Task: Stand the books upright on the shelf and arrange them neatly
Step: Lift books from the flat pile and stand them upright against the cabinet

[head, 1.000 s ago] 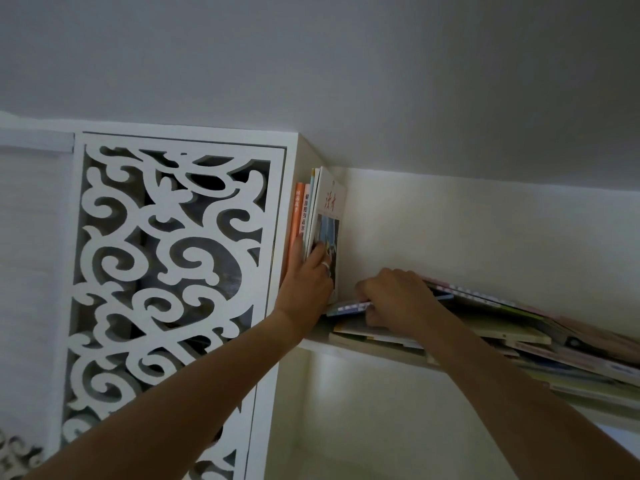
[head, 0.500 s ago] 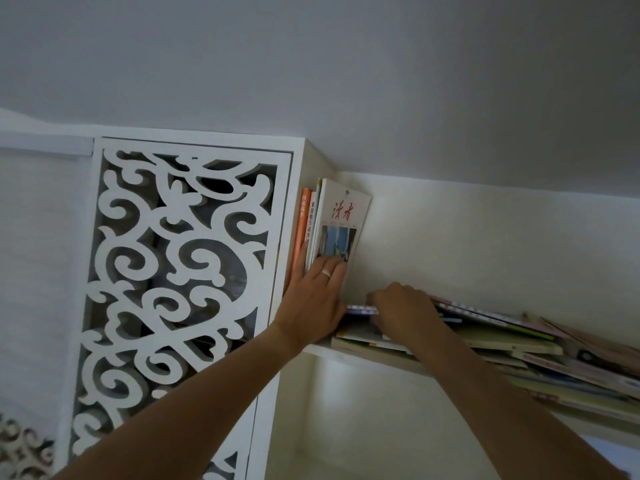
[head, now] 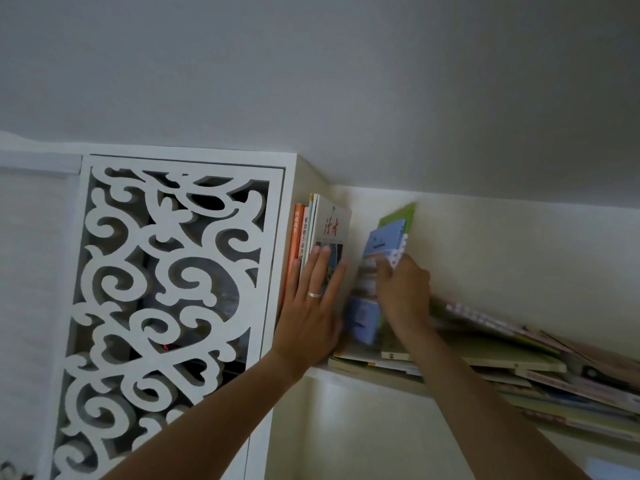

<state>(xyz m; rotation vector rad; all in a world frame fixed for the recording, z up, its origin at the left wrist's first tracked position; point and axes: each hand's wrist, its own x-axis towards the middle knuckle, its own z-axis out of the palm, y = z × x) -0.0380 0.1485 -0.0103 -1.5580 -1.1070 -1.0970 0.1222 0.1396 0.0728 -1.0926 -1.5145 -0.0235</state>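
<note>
Since the earlier frame, a green and blue book (head: 389, 237) has been lifted from the flat pile (head: 519, 355) and is now tilted up, nearly upright, with its top leaning to the right against the back wall. It is held by the right hand (head: 403, 296), whose grip is closed around the book's right edge; the picture is blurred there, so the exact finger places cannot be told. The left hand (head: 311, 306) is laid flat and open, with spread fingers and a ring (head: 315, 294), against the cover of the white magazine with red characters (head: 332, 230). This magazine stands upright at the left end of the shelf (head: 367, 379), and it is pressed towards the orange book (head: 296, 244) and other thin books beside it, next to the white carved panel (head: 166, 306). A gap is seen between the magazine and the lifted book. More books are lying flat in the pile on the right part of the shelf.
</note>
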